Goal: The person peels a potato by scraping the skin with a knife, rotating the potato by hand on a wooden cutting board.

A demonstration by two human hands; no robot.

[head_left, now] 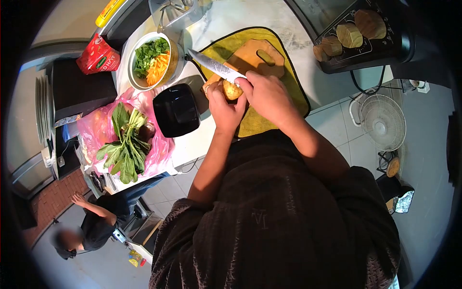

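My left hand [225, 109] has its fingers wrapped round a yellowish potato [232, 90] over the wooden cutting board [248, 54]. In my right hand [270, 94] is a kitchen knife [211, 63], its broad blade pointing up and to the left, with the base of the blade right at the potato. Beneath the board lies a yellow-green cloth [260, 124] with a dark edge. A black square bowl [169, 100] stands left of my left hand. Behind it, a white pot [136, 83] holds chopped greens and orange strips.
Leafy greens [127, 144] lie on a pink plastic bag [161, 156] at the left. A red packet [94, 58] and a clear container [185, 18] sit farther back. On the right are a black appliance [399, 45] and a floor fan [383, 123]. Another person [98, 224] is at lower left.
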